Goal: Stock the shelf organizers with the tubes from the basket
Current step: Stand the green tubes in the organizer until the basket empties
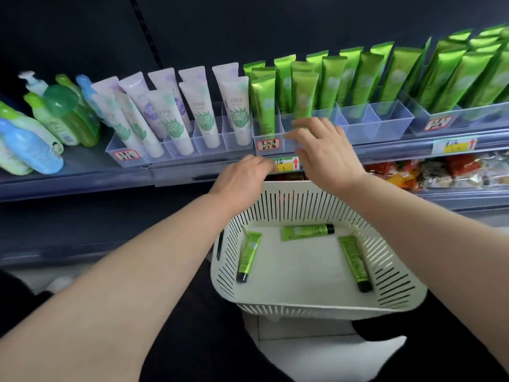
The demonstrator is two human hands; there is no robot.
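A white slotted basket (316, 308) sits below the shelf and holds three green tubes: one on the left (249, 256), one at the back (307, 232), one on the right (354, 261). On the shelf, a clear organizer (385, 119) stands full of rows of upright green tubes. My right hand (323, 150) is at the organizer's front left slots, its fingers wrapped round the lower end of an upright green tube (304, 97). My left hand (243, 179) hovers by the shelf edge above the basket's far rim, fingers loosely curled and holding nothing.
Another clear organizer (126, 154) to the left holds white and lilac tubes. Green and blue pump bottles (35, 144) lie at the far left of the shelf. Price labels (286, 164) run along the shelf edge. Packaged snacks (440, 172) fill the lower shelf at right.
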